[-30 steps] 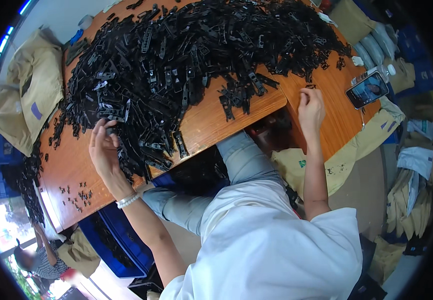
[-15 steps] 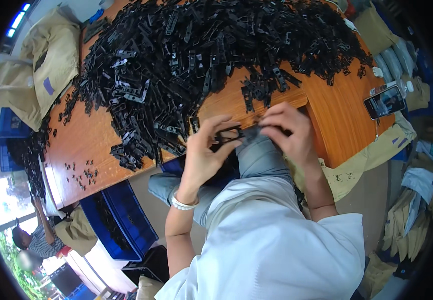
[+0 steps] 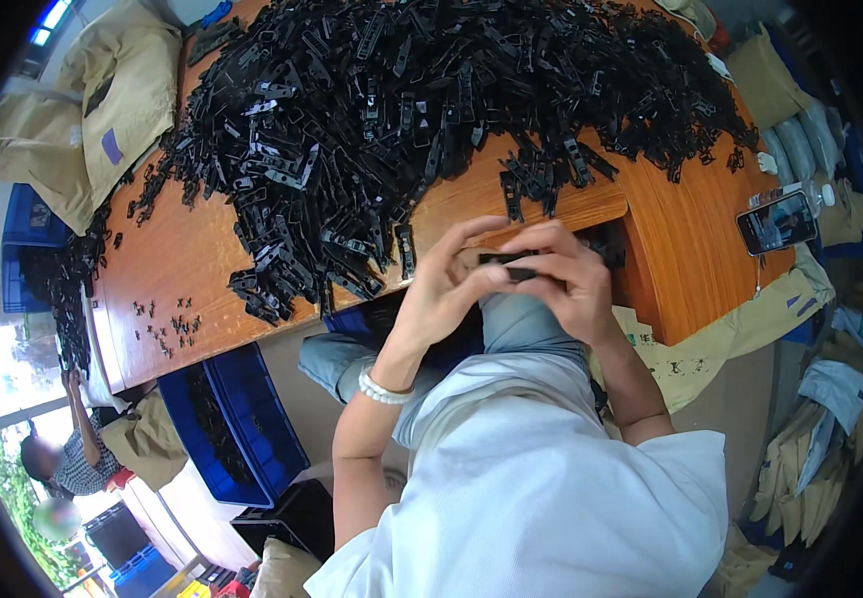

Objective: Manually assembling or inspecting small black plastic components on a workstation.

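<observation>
At the frame's centre, left hand (image 3: 443, 292) and right hand (image 3: 581, 287) both pinch a black part (image 3: 521, 273) over the lap (image 3: 526, 323): steady pressure from both sides should stop it slipping!

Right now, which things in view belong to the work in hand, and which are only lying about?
Likely in use:
black part between left hand and right hand
pile of black parts

Seemingly just lying about:
phone
brown sacks, upper left
</observation>
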`<state>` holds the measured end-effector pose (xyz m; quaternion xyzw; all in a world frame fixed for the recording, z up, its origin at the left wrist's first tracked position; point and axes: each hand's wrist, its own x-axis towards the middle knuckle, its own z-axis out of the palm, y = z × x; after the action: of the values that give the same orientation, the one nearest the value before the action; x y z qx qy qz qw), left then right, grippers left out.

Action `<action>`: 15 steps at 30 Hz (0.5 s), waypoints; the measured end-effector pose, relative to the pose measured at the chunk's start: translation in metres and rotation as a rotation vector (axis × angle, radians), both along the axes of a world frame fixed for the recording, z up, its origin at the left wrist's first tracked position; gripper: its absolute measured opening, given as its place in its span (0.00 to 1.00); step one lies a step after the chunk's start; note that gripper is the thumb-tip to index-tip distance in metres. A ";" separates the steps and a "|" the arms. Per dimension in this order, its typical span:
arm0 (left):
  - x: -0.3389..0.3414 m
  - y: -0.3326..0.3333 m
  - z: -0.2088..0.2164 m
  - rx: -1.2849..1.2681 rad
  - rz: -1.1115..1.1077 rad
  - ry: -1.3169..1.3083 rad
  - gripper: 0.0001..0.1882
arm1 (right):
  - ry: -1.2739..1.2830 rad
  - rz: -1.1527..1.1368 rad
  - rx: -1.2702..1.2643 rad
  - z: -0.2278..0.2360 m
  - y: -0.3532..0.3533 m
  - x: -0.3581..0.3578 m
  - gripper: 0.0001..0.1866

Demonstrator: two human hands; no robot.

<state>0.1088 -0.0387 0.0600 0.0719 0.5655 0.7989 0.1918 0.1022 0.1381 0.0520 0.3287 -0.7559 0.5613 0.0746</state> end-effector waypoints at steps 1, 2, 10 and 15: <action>-0.008 0.005 -0.008 -0.001 0.000 0.001 0.21 | -0.091 -0.117 -0.111 -0.007 0.005 0.002 0.08; -0.021 0.010 -0.022 -0.156 0.005 0.120 0.18 | -0.182 -0.236 -0.219 -0.012 0.010 0.004 0.07; -0.091 0.052 -0.061 -1.123 0.145 1.115 0.09 | -0.485 -0.613 -0.506 -0.033 0.032 -0.001 0.09; -0.088 0.044 -0.060 -0.873 0.281 1.060 0.09 | -0.540 -0.630 -0.585 -0.037 0.038 -0.004 0.08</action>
<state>0.0205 0.0049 0.0002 0.2947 0.8559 0.3731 -0.2036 0.0977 0.1762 0.0151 -0.1069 -0.6220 0.7645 0.1314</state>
